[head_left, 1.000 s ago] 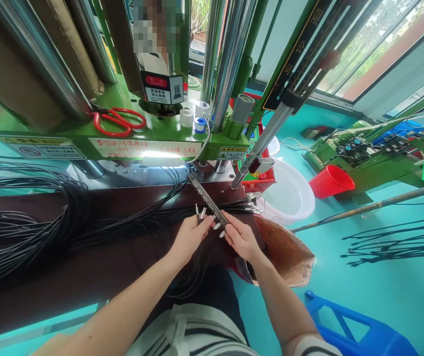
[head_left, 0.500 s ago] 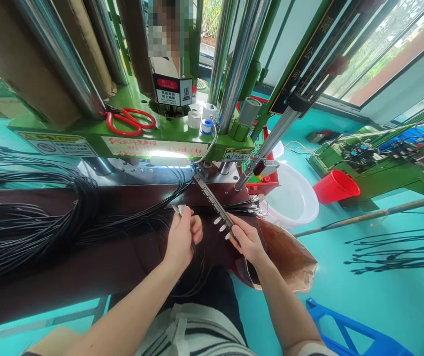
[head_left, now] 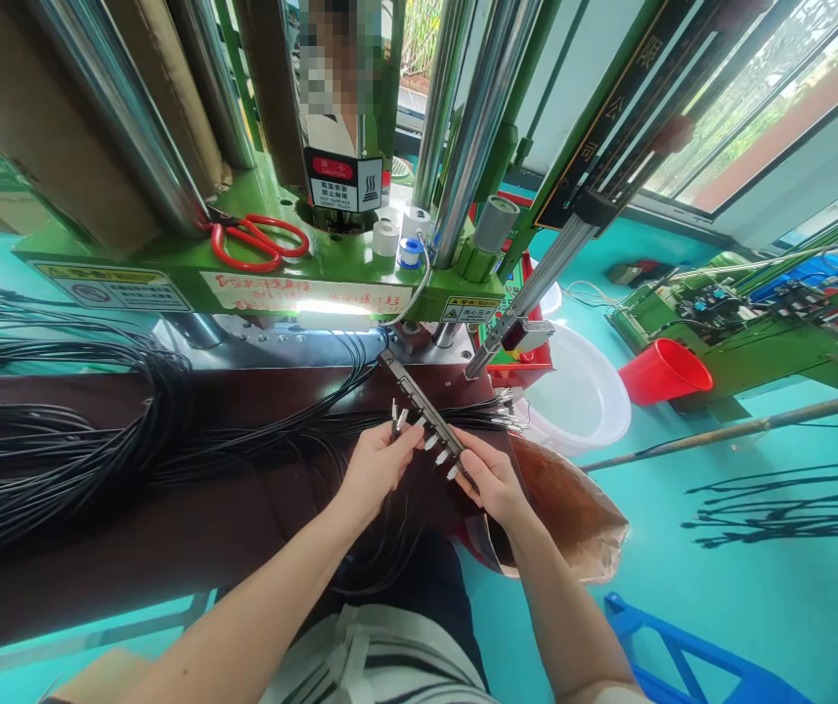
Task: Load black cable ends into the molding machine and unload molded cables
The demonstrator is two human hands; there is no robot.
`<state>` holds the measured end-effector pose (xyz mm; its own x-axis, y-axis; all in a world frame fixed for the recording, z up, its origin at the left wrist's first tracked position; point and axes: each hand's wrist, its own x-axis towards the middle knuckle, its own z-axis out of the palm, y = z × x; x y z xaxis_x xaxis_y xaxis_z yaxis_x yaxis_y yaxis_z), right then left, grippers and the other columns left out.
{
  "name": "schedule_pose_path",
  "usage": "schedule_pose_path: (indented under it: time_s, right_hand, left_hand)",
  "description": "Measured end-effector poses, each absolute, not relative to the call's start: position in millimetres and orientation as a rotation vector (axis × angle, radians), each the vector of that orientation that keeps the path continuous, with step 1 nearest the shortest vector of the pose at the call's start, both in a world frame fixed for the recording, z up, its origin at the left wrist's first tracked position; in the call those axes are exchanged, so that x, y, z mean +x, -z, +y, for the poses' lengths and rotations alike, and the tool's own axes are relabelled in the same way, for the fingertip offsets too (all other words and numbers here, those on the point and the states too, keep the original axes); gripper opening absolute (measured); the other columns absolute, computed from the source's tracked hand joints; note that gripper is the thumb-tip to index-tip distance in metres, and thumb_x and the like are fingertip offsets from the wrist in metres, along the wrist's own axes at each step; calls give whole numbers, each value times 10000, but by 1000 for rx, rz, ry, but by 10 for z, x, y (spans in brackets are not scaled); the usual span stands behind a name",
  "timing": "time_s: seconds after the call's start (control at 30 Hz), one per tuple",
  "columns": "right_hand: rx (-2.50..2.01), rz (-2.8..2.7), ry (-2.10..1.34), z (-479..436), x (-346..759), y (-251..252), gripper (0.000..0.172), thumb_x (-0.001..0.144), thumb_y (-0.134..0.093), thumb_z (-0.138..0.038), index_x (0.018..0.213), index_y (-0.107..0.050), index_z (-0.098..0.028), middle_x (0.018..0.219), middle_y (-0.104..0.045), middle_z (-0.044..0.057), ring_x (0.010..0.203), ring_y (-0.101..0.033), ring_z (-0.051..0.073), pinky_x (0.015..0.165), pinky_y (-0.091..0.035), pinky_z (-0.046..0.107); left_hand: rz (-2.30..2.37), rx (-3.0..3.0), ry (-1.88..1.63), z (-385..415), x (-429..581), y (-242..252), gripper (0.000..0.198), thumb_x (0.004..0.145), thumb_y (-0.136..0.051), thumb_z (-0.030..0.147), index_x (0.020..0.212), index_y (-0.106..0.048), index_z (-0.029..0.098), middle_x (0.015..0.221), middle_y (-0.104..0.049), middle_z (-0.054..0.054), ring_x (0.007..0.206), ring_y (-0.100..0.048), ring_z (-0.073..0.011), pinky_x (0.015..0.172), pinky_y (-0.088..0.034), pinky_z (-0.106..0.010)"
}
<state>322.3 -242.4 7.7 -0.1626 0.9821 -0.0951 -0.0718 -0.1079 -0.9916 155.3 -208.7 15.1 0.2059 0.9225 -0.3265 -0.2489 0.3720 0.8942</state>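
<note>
My right hand is closed round the lower end of a long metal mould bar, which slants up and left toward the machine. Several silver cable connectors stick out along the bar's left side. At that same side, my left hand pinches a few loose cable connectors; its fingertips meet the bar near the uppermost seated connector. Black cables hang below both hands toward my lap. Beyond them, a thick bundle of black cables lies across the brown table.
A green press stands ahead, carrying red-handled scissors, tape rolls and a hot-surface sign. Right of the table are an open brown paper bag, a white basin, a red bucket and a blue stool.
My left hand has moved right, bringing the connectors it holds up to the mould bar. My right hand keeps hold of the bar, nearly unmoved.
</note>
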Motion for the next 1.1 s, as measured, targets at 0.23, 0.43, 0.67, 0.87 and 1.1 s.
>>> schedule_pose_path:
  time_s: [0.23,0.43,0.67,0.87,1.1]
  right_hand:
    - [-1198,-1373,-1385,-2426,3246,-4,466,862,-476,-389,1276,-477,-176,513,-396,-53,406,-338,49,355,-249,178]
    - [-1179,-1248,-1370,-2432,3189,-54,419,849,-496,-386,1210,-536,-179,597,-465,-26,393,-342,29,331,-220,170]
    - [-1156,-1149,-1359,-2426,3177,-84,390,833,-522,-364,1182,-562,-194,625,-493,-19,385,-313,20,320,-207,170]
    - [-1116,-1189,-1395,-2439,3179,-78,377,840,-521,-349,1182,-562,-194,619,-497,-20,376,-325,15,313,-198,163]
    - [-1123,-1220,-1388,-2447,3218,-26,401,851,-506,-351,1212,-536,-180,615,-494,-14,381,-324,23,314,-194,169]
  left_hand:
    - [1056,899,-882,-1996,1509,-193,327,677,-603,443,584,-498,147,346,-284,100,292,-217,-20,323,-138,-172]
    - [1107,995,-1059,-2038,1485,-176,354,752,-534,475,701,-589,129,513,-479,28,449,-432,-65,424,-330,-186]
    - [887,434,-1242,-2036,1361,-348,281,780,-519,451,879,-540,190,464,-314,91,370,-286,-41,346,-259,-147]
    - [988,533,-1049,-2006,1471,-358,246,780,-485,440,728,-395,216,433,-245,115,322,-119,-23,305,-82,-131]
    - [1066,682,-972,-1981,1474,-332,300,705,-589,427,671,-410,187,425,-255,120,321,-154,-3,298,-98,-124]
